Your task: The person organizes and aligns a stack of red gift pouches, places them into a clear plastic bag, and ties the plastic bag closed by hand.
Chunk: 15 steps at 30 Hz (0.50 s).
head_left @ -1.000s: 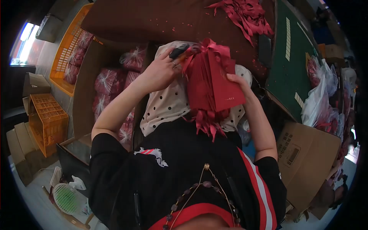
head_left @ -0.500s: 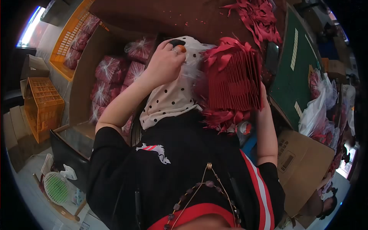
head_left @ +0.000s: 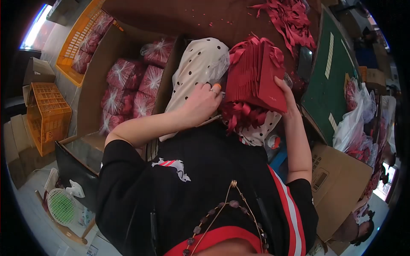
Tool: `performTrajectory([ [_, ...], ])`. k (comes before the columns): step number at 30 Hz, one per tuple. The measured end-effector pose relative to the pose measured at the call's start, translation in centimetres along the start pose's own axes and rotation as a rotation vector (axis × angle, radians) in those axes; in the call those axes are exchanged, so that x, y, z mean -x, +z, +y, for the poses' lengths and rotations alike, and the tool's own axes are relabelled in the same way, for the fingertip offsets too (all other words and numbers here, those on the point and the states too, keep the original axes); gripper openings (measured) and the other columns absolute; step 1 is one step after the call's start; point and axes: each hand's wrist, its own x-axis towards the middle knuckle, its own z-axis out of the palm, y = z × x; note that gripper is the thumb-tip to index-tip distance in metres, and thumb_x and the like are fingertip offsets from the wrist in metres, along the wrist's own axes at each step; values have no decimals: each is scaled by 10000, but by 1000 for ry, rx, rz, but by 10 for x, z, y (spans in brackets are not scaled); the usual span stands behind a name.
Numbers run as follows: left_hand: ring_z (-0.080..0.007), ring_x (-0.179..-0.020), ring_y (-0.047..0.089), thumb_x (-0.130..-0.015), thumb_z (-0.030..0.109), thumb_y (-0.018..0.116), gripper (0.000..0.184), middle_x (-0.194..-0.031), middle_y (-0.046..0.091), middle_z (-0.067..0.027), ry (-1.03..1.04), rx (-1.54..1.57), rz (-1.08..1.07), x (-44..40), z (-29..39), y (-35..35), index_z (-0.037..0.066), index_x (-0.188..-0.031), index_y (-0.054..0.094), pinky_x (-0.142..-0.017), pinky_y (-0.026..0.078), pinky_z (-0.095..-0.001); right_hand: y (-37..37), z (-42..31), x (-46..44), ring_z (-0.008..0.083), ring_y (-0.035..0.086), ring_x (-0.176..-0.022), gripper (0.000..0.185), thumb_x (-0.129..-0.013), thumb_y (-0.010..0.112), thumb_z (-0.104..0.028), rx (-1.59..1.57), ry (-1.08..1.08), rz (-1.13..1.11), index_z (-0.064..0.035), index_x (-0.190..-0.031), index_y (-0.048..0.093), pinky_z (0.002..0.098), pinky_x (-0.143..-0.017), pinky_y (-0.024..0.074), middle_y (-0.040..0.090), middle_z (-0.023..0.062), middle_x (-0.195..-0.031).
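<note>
1. Red stack [head_left: 257, 79] over your lap [head_left: 194, 62]; your right hand [head_left: 290, 99] pinches its outer edge.
2. Your left hand [head_left: 201, 103] beside it: can't tell its grip.
3. Slack right grip could let the stack splay.

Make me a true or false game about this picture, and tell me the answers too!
1. The right hand holds the red stack. True.
2. The left hand is inside the cardboard box. False: it is over the spotted cloth, beside the red stack.
3. Wrapped bundles sit in the cardboard box. True.
4. The loose ribbons on the brown surface are blue. False: they are red.
5. The spotted cloth has dark dots on a pale background. True.
</note>
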Motion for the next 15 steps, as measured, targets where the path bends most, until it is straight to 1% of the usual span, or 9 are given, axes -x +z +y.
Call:
performTrajectory([
  [2,-240,-904,567,-788,211,642,256,-972,621,-74,112,10,-144,8,7,-3,59,-989,686,-812,417,-384,9,3,-2,237,690,-1017,526,-859,763,-281,30,-2,31,-45,-1287,568,395,-841,602,666,124,-1200],
  [3,-233,-890,552,-783,199,623,157,-950,615,-53,131,17,-36,13,13,6,98,-870,705,-843,423,-374,12,5,-4,238,688,-1025,521,-857,768,-272,48,11,26,-39,-1280,570,393,-855,598,665,129,-1200],
  [4,-233,-890,552,-783,199,623,157,-950,615,-53,133,19,-34,18,16,8,98,-870,705,-843,423,-374,14,6,-6,240,686,-1032,516,-855,773,-262,65,22,22,-33,-1272,573,391,-868,594,665,133,-1199],
  [6,-239,-896,526,-761,208,611,197,-986,588,-59,352,137,65,24,22,7,99,-905,687,-925,423,-413,12,11,-17,240,685,-1034,515,-856,773,-255,70,27,-26,-29,-1272,572,389,-883,588,665,132,-1197],
  [7,-231,-926,533,-719,213,622,237,-1002,595,-51,407,135,124,25,26,7,97,-913,693,-1005,422,-450,12,14,-21,240,684,-1036,513,-856,772,-248,75,35,-80,-24,-1271,570,387,-897,582,666,131,-1195],
  [8,-231,-926,533,-719,213,622,237,-1002,595,-51,406,135,125,24,27,9,97,-913,693,-1005,422,-450,14,14,-23,240,684,-1036,513,-856,772,-248,76,35,-80,-24,-1271,570,387,-897,582,666,131,-1195],
  [10,-230,-973,552,-727,185,622,234,-1037,605,-38,549,157,205,22,27,15,92,-928,697,-1074,402,-477,18,14,-26,242,682,-1036,507,-862,765,-231,66,55,-83,-13,-1274,565,390,-919,570,666,132,-1194],
  [11,-233,-1002,562,-749,142,614,249,-1080,608,-30,539,242,182,20,26,16,99,-983,686,-1125,367,-499,20,14,-27,242,682,-1036,507,-862,765,-231,68,54,-82,-13,-1274,565,390,-919,570,666,132,-1194],
  [15,-265,-984,565,-748,137,667,362,-1083,589,-54,442,379,22,19,22,10,121,-1108,633,-1104,372,-495,27,12,-24,250,677,-1045,478,-872,754,-193,125,38,-39,-20,-1278,570,400,-930,564,665,129,-1201],
])
